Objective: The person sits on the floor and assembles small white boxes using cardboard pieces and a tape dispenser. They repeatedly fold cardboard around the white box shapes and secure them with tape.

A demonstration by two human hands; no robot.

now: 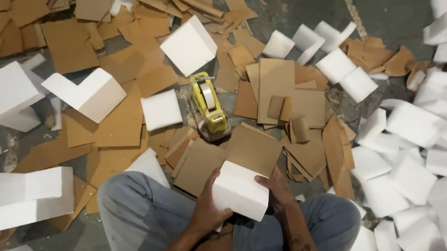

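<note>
The person sits on the grey concrete floor [395, 17] with both knees in blue jeans [140, 213] spread apart. Between the knees, both hands hold one white rectangular foam block [240, 190]. The left hand [209, 207] grips the block at its left side, with the thumb on the top face and the fingers under it; the right hand [277, 188] presses on the right edge (the fingers lie flat along the side). So the two hands are apart, and each one is clamped on the same block.

Just in front of the block, flat brown cardboard sheets [232, 154] lie in a loose pile on the floor. Behind them stands a yellow tape dispenser [210, 106] with a roll in it, well apart from the hands. Many more white foam pieces [423, 153] lie scattered at the right side, and bigger L-shaped foam corners [88, 94] lie at the left. More brown cardboard scraps [59, 22] cover the floor at the top left.
</note>
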